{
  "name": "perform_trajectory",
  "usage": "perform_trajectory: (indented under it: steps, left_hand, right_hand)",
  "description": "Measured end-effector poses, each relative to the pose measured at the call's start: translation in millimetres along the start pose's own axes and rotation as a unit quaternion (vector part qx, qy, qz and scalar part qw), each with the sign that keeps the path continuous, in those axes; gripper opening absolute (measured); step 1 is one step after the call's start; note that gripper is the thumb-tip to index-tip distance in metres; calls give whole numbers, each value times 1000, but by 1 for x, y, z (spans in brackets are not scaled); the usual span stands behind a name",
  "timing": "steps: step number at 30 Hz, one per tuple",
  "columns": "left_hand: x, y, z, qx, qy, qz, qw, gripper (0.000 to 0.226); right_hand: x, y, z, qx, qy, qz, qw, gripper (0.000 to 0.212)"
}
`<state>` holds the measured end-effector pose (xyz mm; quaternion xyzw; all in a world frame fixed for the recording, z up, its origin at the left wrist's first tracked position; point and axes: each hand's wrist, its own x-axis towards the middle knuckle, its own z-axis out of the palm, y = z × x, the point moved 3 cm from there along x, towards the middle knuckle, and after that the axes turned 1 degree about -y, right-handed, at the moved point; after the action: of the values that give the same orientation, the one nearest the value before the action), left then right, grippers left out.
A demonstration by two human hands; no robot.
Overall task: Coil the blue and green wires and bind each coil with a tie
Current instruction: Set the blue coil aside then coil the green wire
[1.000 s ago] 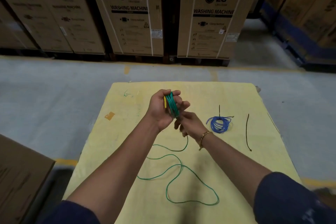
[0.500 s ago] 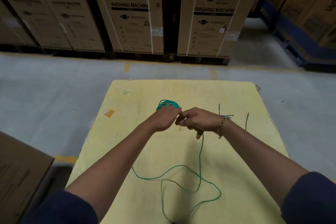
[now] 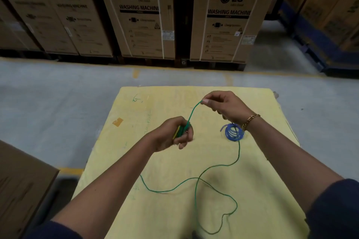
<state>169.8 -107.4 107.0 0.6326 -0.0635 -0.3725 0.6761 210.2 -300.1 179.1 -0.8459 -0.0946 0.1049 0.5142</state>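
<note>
Away from the left hand (image 3: 174, 134), the right hand (image 3: 225, 106) is now drawn, green wire (image 3: 196, 180) pinched in its fingertips. The green coil (image 3: 181, 131) is gripped in the left hand, left of the blue coil (image 3: 234, 133). Even tension should be kept.

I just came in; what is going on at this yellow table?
A person is coiling a thin green wire. The left hand grips the small green coil, while the right hand pinches the wire raised above it. Much of it lies loose on the yellow table. A coiled blue wire lies near the right wrist.
</note>
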Motion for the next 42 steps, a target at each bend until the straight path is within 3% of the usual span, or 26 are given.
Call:
perform_trajectory:
  steps: [2, 4, 7, 9, 13, 17, 20, 23, 25, 28, 30, 32, 35, 37, 40, 42]
  left_hand:
    - [-4, 4, 12, -178, -78, 18, 981, 42]
    - [-7, 10, 17, -311, -101, 53, 943, 41]
    - [-6, 23, 20, -388, -49, 104, 914, 40]
    - [-2, 30, 18, -383, 10, 129, 915, 40]
    - [6, 24, 2, -248, 103, 134, 954, 39]
    - [8, 4, -14, 37, 181, 84, 979, 33]
    - [8, -9, -20, 297, 150, 30, 943, 35]
    - [6, -22, -23, 368, 129, -5, 921, 33]
    - [4, -24, -21, 302, 119, -11, 946, 36]
    - [1, -22, -6, 9, 31, -35, 999, 39]
    - [-2, -15, 10, -191, -56, -16, 980, 38]
    - [-5, -7, 21, -310, -105, 15, 945, 36]
    - [-6, 5, 29, -400, -109, 64, 908, 35]
    - [-3, 14, 27, -424, -54, 97, 899, 36]
    - [3, 21, 16, -389, 39, 138, 910, 37]
    - [7, 18, 7, -309, 88, 140, 937, 37]
  right_hand:
    - [3, 11, 10, 30, 59, 15, 998, 17]
    - [1, 27, 26, 48, 70, 47, 995, 17]
    - [-13, 51, 66, 41, -5, 81, 996, 18]
    - [-24, 59, 96, 35, -56, 88, 994, 28]
    - [-41, 65, 131, -11, -147, 105, 983, 27]
    - [-45, 53, 117, -41, -193, 94, 976, 27]
    - [-36, 34, 84, -76, -184, 71, 977, 23]
    - [-31, 13, 53, -114, -196, 36, 973, 17]
    - [-27, 4, 37, -110, -173, 12, 979, 13]
    - [-17, 8, 20, -48, -71, -7, 996, 13]
    - [-12, 19, 19, -5, -5, -7, 1000, 13]
    - [-11, 31, 30, 38, 24, 14, 999, 15]
    - [-18, 50, 59, 50, -2, 35, 998, 16]
    - [-24, 63, 79, 50, -19, 48, 997, 21]
    - [-36, 74, 106, 3, -60, 66, 996, 29]
    - [-42, 76, 117, -35, -98, 60, 993, 30]
